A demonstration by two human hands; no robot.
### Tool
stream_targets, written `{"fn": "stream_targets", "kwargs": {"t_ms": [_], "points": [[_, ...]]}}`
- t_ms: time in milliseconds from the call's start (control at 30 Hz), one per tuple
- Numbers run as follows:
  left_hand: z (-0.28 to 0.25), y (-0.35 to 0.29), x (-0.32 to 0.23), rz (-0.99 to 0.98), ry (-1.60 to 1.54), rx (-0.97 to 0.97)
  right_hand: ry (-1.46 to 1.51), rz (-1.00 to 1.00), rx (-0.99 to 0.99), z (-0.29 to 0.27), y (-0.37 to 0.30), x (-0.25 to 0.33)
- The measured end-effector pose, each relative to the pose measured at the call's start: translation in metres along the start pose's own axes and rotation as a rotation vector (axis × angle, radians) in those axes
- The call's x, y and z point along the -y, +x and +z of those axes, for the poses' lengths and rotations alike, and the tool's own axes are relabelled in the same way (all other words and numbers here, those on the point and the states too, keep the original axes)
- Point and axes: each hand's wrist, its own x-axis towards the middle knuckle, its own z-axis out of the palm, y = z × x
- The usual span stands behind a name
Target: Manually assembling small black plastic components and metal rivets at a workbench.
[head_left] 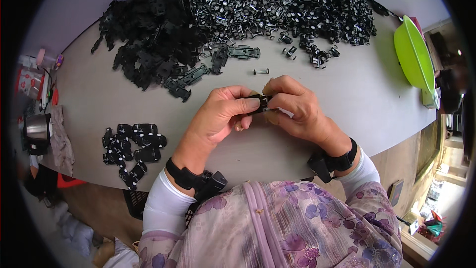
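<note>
The black toy-car base (256,103) is above the table (362,99), pinched in your left hand (215,111); your right hand (300,111) curls its fingers at the other end, gripping what, I cannot tell. A loose wheel pair (261,72) lies just beyond. The small cluster of wheeled bases (146,155) at your left looks finished; the large heaps of bare bases (158,30) and wheels (243,5) seem still to do. Your fingers hide whether this base has wheels; the wheel heap's far edge is cut off.
</note>
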Motion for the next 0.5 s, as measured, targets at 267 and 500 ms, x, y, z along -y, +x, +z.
{"fn": "stream_targets", "kwargs": {"t_ms": [267, 500], "points": [[-0.005, -0.002, 0.005, 0.044, -0.125, 0.088, -0.059, -0.179, -0.067, 0.009, 0.004, 0.004], [0.0, -0.001, 0.003, 0.057, -0.066, -0.009, 0.026, -0.083, -0.068, 0.011, 0.007, 0.006]]}}
